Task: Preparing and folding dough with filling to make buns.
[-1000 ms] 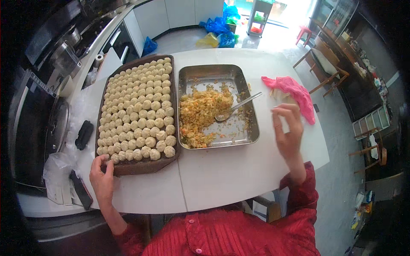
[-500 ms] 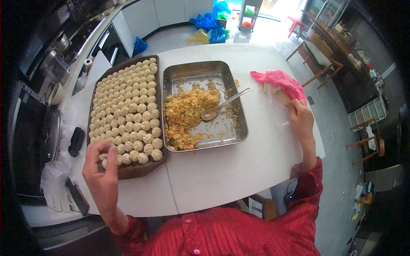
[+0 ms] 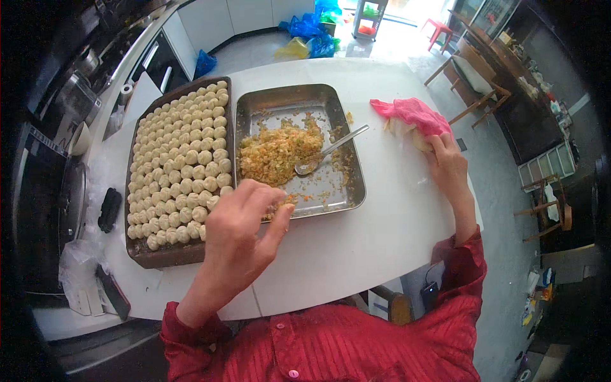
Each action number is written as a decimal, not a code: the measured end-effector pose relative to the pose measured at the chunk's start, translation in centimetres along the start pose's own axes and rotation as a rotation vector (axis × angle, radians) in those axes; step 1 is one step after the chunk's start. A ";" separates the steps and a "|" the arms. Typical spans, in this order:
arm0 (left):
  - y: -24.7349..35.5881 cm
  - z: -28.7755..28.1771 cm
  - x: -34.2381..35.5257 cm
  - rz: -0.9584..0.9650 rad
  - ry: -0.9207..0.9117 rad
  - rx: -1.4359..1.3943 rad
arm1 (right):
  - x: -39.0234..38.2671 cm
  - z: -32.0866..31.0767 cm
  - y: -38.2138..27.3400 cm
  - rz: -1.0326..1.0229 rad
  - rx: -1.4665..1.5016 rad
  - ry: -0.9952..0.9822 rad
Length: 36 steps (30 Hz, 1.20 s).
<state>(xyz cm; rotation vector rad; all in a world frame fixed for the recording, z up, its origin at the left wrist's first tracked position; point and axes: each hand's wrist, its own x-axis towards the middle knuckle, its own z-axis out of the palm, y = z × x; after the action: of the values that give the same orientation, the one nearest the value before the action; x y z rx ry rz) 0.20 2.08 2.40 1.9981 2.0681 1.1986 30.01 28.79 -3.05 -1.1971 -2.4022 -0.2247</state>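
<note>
My left hand (image 3: 245, 226) hangs over the near edge of the steel pan (image 3: 344, 200), fingers curved and slightly apart, with nothing visible in them. In the pan are chopped, crumbly filling (image 3: 273, 153) and a steel spoon (image 3: 342, 139). Left of it, a dark tray (image 3: 153, 253) holds rows of small pleated dough buns (image 3: 175, 153). My right hand (image 3: 445, 159) has its fingers closed on a pink cloth (image 3: 407, 108), which lies partly over pale dough (image 3: 417, 139) at the right of the worktop (image 3: 337, 261).
Crumpled clear plastic (image 3: 79, 267) and a black object (image 3: 109, 210) lie left of the tray. A counter with pots (image 3: 83, 89) runs along the left. Beyond the worktop are plastic bags (image 3: 296, 25), a trolley (image 3: 368, 19), wooden chairs (image 3: 474, 83) and a red stool (image 3: 439, 32).
My left hand has left the tray's near corner and moved right to the pan's edge. My right hand has lowered from mid-air onto the pink cloth and closed on it.
</note>
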 end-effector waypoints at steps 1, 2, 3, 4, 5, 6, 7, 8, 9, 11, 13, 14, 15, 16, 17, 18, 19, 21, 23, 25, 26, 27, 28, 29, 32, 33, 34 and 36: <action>-0.2 0.2 -0.2 -0.003 0.001 0.001 | 0.2 0.2 0.5 -0.090 -0.062 -0.001; -0.3 0.4 -0.5 -0.020 -0.010 -0.019 | 0.3 0.3 0.9 -0.182 -0.123 -0.002; -0.4 0.4 -0.8 -0.037 -0.019 -0.040 | 0.4 0.3 1.1 -0.186 -0.121 -0.003; -0.4 0.4 -0.9 -0.039 -0.018 -0.044 | 0.5 0.1 1.4 -0.286 -0.148 0.026; -0.4 0.3 -1.0 -0.065 -0.020 -0.065 | 0.6 0.0 1.6 -0.387 -0.174 0.055; -0.5 0.3 -1.0 -0.092 -0.021 -0.086 | 0.7 -0.1 1.8 -0.391 -0.176 0.052; -0.6 0.2 -1.1 -0.097 -0.021 -0.089 | 0.6 -0.2 1.9 -0.396 -0.152 0.070; -0.8 0.2 -1.1 -0.085 0.004 -0.091 | 0.7 -0.2 2.0 -0.401 -0.127 0.088; -0.9 0.2 -1.2 -0.073 0.029 -0.093 | 0.8 -0.3 1.8 -0.405 -0.127 0.084; -0.8 -0.1 -1.2 -0.093 0.035 -0.094 | 1.2 -0.5 1.4 -0.299 -0.070 0.126; -0.8 -0.2 -1.2 -0.113 0.043 -0.096 | 1.4 -0.1 1.5 -0.259 -0.066 0.108; -0.8 -0.2 -1.2 -0.110 0.050 -0.112 | 1.6 0.1 1.6 -0.216 -0.064 0.094; -0.9 -0.2 -1.2 -0.108 0.057 -0.128 | 1.6 0.4 1.8 -0.220 -0.064 0.092; -0.9 -0.3 -1.2 -0.111 0.059 -0.129 | 1.7 0.7 2.3 -0.162 -0.011 0.099; -1.0 -0.3 -1.2 -0.110 0.057 -0.135 | 1.8 0.8 2.8 -0.105 0.041 0.105; -1.0 -0.4 -1.2 -0.108 0.054 -0.140 | 2.1 0.6 3.8 -0.108 0.040 0.103; -1.0 -0.5 -1.2 -0.112 0.055 -0.141 | 2.6 0.2 4.4 -0.049 0.234 0.091; -1.0 -0.6 -1.2 -0.166 0.007 -0.236 | 2.8 -0.4 5.1 0.011 0.425 0.076; -1.3 -0.9 -1.6 -0.232 -0.046 -0.351 | 3.4 -2.4 3.2 0.318 1.022 0.057; -1.6 -0.9 -1.8 -0.293 -0.097 -0.473 | 3.3 -4.9 0.0 0.404 1.183 0.017; -1.8 -0.6 -2.0 -0.315 -0.134 -0.572 | 3.0 -5.6 -2.0 0.495 1.344 -0.022; -1.8 -0.5 -2.0 -0.332 -0.172 -0.674 | 2.5 -6.3 -3.9 0.490 1.349 -0.031; -1.5 -0.5 -2.0 -0.343 -0.162 -0.665 | 1.9 -6.7 -6.0 0.448 1.382 -0.138; -1.1 -0.6 -1.9 -0.397 -0.088 -0.760 | 1.4 -6.5 -8.2 0.401 1.418 -0.249; -0.7 -1.0 -1.9 -0.426 -0.010 -0.848 | 0.0 -6.4 -14.4 0.416 1.572 -0.494; -0.7 -1.1 -2.0 -0.406 -0.011 -0.840 | -0.3 -6.6 -16.4 0.425 1.613 -0.550; -0.4 -1.3 -2.1 -0.412 0.002 -0.829 | -0.5 -6.5 -17.6 0.429 1.672 -0.627; 0.2 -1.6 -2.2 -0.493 -0.103 -0.842 | -0.9 -6.2 -19.5 0.429 1.726 -0.729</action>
<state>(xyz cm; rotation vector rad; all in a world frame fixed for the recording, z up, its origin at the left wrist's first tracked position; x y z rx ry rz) -0.12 -0.61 2.62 1.0703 1.4736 1.4532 17.02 14.15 3.05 -0.7553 -1.5381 2.1608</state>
